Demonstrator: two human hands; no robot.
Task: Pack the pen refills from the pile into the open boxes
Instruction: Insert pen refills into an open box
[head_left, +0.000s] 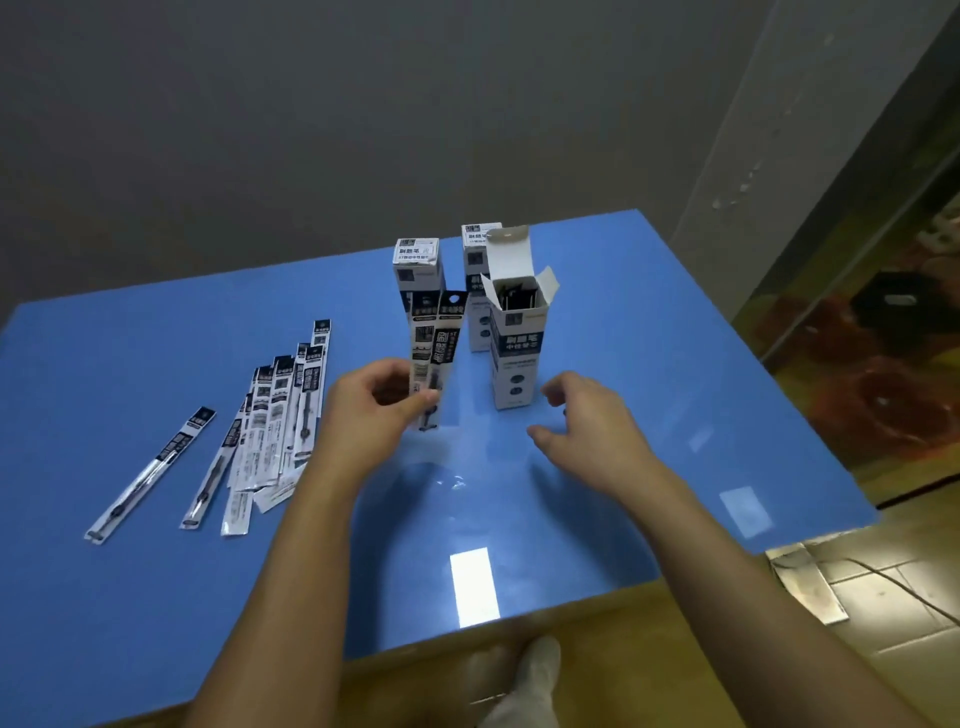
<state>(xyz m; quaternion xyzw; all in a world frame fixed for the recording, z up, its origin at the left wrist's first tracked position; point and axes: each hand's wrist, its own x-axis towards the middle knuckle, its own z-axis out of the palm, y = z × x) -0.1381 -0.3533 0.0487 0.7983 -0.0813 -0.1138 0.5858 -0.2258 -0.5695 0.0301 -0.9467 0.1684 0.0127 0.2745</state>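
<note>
On the near part of the blue table (156, 597), the left hand (371, 402) is pinching two packaged refills (434, 358) upright, lower ends just above the surface. The right hand (576, 415) is hovering loosely curled, grasping nothing, beside the open box (517, 343). The remaining pile (270, 415) is lying to the left. Two closed boxes (418, 270) are standing farther back. Judged step: transfer underway; next, the refills need lifting over the flaps and lowering in.

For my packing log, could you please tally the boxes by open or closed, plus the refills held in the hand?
Open box: 1
Closed boxes: 2
Refills pinched upright by the left hand: 2
Total: 5
</note>
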